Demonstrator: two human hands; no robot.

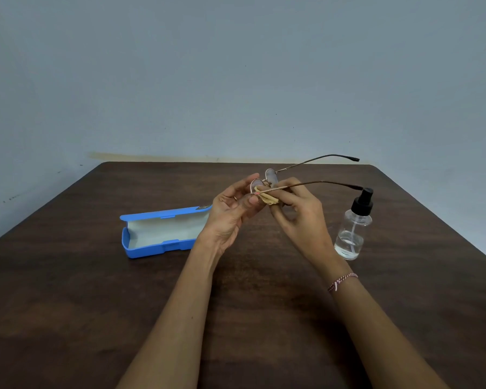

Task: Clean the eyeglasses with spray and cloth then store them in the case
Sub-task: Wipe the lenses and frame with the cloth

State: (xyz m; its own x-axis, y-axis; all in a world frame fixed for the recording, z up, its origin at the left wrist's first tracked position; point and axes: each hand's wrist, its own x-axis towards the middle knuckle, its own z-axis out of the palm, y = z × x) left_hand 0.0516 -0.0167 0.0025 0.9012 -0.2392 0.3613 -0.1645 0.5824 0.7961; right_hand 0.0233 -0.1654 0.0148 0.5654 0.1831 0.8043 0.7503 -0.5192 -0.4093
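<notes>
The left grip (230,214) was turned palm up, its thumb and fingertips pinched on the outer rim of one lens of the glasses (271,176), with the other fingers loosely curled and a thin ring (235,197) on one of them. The right grip (300,217) met it from 3 o'clock, its fingers and thumb pinching a small tan cloth (268,200) that was folded over the lower edge of the same lens, so that the cloth touched the glass and the nearer arm of the frame crossed over the right fingers. The glasses were held in the air above the desk (96,304), lenses turned roughly edge-on to the camera, both thin dark arms unfolded and stretched out toward 3 o'clock, the farther one rising a little toward 2. A pink and white thread bracelet (343,281) circled the right wrist. At about 4 o'clock from the hands, near the right wrist but apart from it, a clear spray bottle (354,228) with a black pump top stood upright on the desk, a little clear liquid in its bottom. At about 8 o'clock, just beside the left wrist, a blue case (163,231) lay open on the dark wooden desk, lid tipped back, pale lining showing. A plain grey-blue wall (236,80) rose beyond the far edge at 12 o'clock.
</notes>
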